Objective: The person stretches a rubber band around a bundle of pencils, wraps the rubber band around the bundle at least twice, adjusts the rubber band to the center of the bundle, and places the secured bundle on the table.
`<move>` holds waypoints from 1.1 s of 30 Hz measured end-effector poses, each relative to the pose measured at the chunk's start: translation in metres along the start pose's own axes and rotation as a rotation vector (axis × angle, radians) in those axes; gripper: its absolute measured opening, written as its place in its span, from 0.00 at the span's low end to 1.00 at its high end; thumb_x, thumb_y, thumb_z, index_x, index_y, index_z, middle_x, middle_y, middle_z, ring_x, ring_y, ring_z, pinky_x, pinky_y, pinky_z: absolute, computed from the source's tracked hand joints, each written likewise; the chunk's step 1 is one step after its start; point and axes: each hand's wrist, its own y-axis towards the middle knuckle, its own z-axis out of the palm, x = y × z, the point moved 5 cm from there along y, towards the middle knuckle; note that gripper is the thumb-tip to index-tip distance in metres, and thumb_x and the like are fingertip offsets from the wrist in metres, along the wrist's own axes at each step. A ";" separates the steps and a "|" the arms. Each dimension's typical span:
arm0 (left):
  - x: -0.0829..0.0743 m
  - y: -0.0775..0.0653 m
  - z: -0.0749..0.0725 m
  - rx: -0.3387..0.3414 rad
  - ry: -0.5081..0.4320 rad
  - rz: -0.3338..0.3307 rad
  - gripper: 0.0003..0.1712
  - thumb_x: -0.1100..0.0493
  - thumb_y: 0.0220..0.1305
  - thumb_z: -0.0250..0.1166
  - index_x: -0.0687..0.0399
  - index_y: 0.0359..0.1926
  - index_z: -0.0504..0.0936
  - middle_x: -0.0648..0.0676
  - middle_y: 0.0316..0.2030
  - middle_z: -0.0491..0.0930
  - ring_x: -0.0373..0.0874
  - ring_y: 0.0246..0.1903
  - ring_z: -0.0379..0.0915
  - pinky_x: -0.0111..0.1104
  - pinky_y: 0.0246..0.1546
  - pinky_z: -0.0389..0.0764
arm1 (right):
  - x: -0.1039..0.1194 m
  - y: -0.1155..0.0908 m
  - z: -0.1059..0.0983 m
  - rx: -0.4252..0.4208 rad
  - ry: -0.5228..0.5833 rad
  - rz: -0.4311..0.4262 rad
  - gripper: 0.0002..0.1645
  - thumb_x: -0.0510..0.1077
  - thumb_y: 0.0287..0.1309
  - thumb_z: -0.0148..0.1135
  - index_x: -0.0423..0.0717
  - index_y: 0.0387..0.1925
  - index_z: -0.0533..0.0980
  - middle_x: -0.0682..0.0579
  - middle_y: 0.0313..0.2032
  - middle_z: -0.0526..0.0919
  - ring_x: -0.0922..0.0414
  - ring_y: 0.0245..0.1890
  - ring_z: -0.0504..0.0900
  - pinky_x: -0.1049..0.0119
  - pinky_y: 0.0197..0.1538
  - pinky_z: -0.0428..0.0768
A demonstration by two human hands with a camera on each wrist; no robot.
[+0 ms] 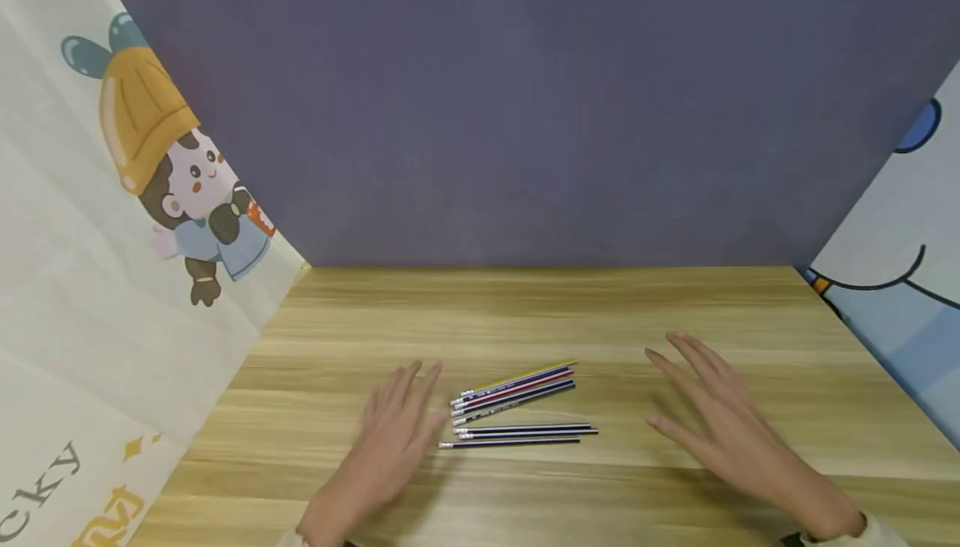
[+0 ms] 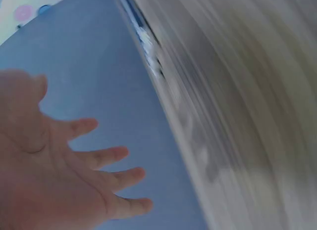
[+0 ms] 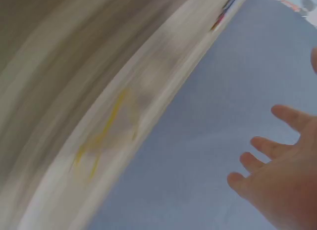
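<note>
Several pencils lie on the wooden table, white-and-silver ends to the left. In the head view, a yellow pencil (image 1: 525,375), a red pencil (image 1: 517,389) and dark ones form a slanted upper group. Below it, three dark pencils (image 1: 510,443) lie almost level. My left hand (image 1: 390,434) is just left of the pencils, its fingers extended and holding nothing. Well to their right is my right hand (image 1: 716,414), fingers spread, with nothing in it. Both wrist views show a bare palm; pencils (image 2: 146,44) appear blurred in the left one.
The wooden table (image 1: 465,305) ends at a dark grey-blue panel (image 1: 510,113) behind. A white sheet with a cartoon child (image 1: 202,184) hangs on the left side. Another printed sheet (image 1: 892,238) stands on the right.
</note>
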 end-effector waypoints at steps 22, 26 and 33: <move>0.024 0.045 0.009 0.080 -1.546 -0.197 0.39 0.37 0.79 0.33 0.61 0.76 0.46 0.67 0.74 0.51 0.64 0.75 0.42 0.48 0.77 0.41 | -0.015 0.090 0.057 0.250 1.046 0.382 0.36 0.59 0.77 0.42 0.33 0.67 0.66 0.33 0.67 0.67 0.44 0.68 0.67 0.50 0.72 0.63; 0.032 0.052 0.019 0.074 -1.644 -0.263 0.42 0.36 0.78 0.36 0.62 0.76 0.43 0.70 0.74 0.47 0.64 0.75 0.41 0.48 0.77 0.42 | -0.020 0.101 0.078 0.209 1.200 0.459 0.38 0.57 0.77 0.44 0.27 0.68 0.61 0.29 0.68 0.63 0.40 0.70 0.64 0.48 0.74 0.59; 0.037 0.056 0.035 0.124 -1.754 -0.328 0.45 0.34 0.77 0.38 0.63 0.76 0.43 0.71 0.75 0.44 0.62 0.75 0.41 0.47 0.77 0.41 | -0.019 0.107 0.105 0.209 1.327 0.534 0.36 0.55 0.77 0.47 0.25 0.65 0.60 0.30 0.66 0.65 0.39 0.69 0.65 0.50 0.73 0.62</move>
